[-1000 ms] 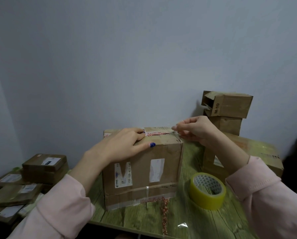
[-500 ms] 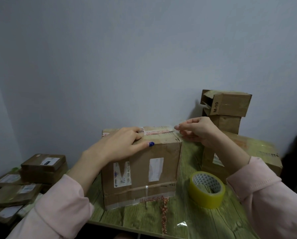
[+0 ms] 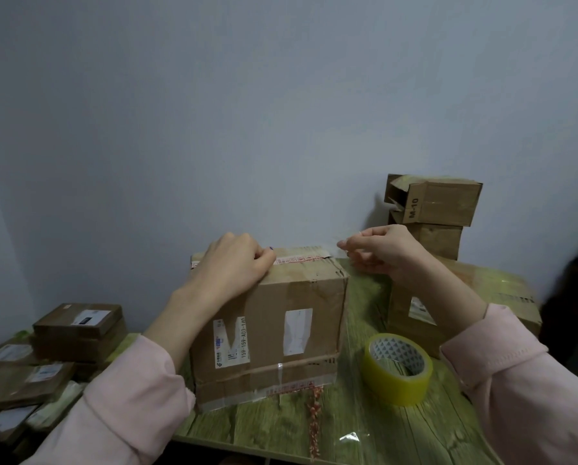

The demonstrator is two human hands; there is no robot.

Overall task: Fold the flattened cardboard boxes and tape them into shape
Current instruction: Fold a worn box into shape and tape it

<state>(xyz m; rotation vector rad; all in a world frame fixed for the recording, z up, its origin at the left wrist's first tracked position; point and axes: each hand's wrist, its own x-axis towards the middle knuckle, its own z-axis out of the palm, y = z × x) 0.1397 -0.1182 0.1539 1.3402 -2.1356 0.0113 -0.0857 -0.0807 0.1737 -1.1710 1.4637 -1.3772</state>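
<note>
The left hand (image 3: 234,266) lay on top of the box (image 3: 267,333) with its fingers bent and pressing down, probably to keep the flaps closed and the box steady. Whether they also pinched something, I could not tell. The box stood directly under this hand. From its top seam a clear tape strip (image 3: 333,251) ran to the right hand (image 3: 381,253), which pinched the strip's end just beyond the box's right edge, I think to keep it tight. The tape roll (image 3: 398,367) lay on the table (image 3: 348,427), apart from this hand and nearer to the person.
</note>
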